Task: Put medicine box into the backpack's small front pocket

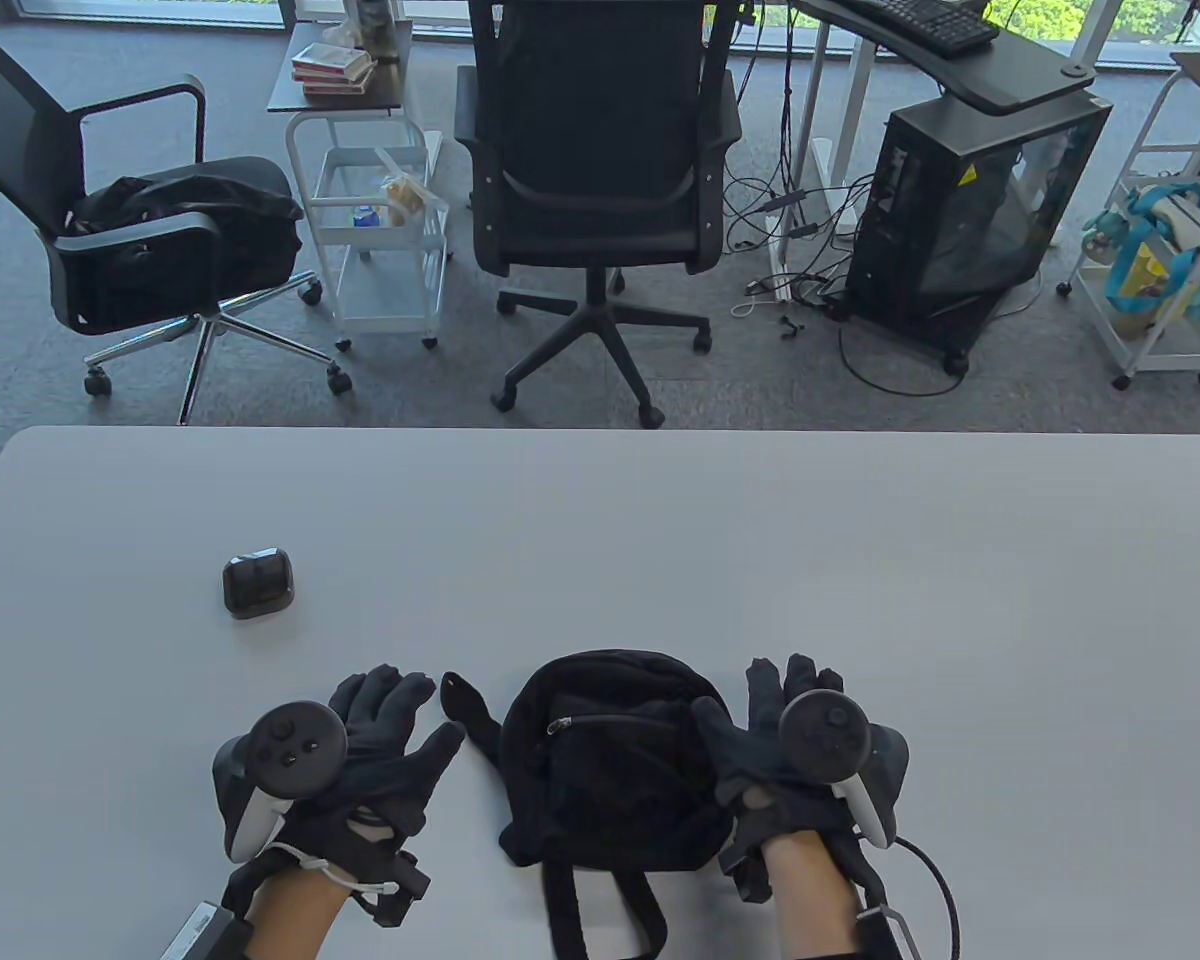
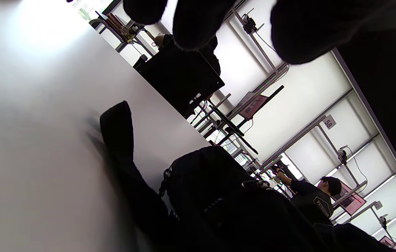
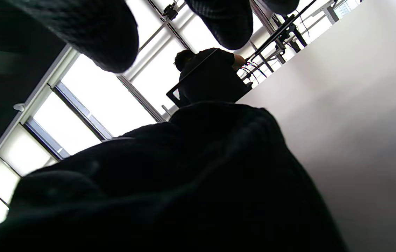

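Observation:
A small black backpack (image 1: pixel 610 765) lies flat near the table's front edge, its front pocket zipper (image 1: pixel 600 722) facing up. A small dark rounded box (image 1: pixel 258 583), apparently the medicine box, sits apart at the far left. My left hand (image 1: pixel 400 720) rests open on the table, left of the backpack, fingers spread, holding nothing. My right hand (image 1: pixel 750 720) is open at the backpack's right side, thumb touching the fabric. The backpack also shows in the left wrist view (image 2: pixel 219 196) and fills the right wrist view (image 3: pixel 198 168).
The backpack's straps (image 1: pixel 600 910) trail toward the front edge, and its top loop (image 1: pixel 465 705) lies by my left thumb. The grey table (image 1: pixel 860 560) stretches back. Office chairs (image 1: pixel 595 190) and carts stand beyond its far edge.

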Demonstrator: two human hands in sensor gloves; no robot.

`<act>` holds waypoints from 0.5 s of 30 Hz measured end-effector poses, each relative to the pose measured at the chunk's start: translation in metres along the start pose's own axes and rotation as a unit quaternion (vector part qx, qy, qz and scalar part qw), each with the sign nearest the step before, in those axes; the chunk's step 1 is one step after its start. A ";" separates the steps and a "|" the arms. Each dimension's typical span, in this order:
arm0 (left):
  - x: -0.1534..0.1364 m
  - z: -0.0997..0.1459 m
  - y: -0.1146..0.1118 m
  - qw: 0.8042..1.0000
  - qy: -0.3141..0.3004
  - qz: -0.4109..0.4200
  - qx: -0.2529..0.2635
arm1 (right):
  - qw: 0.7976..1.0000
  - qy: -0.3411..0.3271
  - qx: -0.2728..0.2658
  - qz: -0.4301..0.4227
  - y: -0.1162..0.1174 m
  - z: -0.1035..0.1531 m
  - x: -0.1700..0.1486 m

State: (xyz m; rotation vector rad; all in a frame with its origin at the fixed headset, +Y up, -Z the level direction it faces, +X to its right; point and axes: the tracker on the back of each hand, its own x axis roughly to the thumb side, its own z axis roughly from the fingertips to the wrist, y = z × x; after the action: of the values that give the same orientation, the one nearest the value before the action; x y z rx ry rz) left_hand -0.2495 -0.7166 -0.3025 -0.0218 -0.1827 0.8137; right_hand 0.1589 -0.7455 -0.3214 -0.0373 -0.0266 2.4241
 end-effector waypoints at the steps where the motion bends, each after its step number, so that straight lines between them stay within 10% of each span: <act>1: 0.000 0.000 0.000 1.000 0.000 0.000 -0.001 | 1.000 0.008 0.007 0.004 0.001 -0.001 -0.002; 15: 0.001 0.000 -0.004 1.000 0.009 0.002 -0.016 | 0.993 0.074 0.074 -0.050 0.034 -0.007 -0.015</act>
State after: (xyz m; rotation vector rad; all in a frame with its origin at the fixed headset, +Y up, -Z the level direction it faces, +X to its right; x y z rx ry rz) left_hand -0.2461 -0.7188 -0.3025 -0.0589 -0.1791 0.8145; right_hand 0.1485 -0.7810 -0.3287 -0.1446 0.2145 2.3101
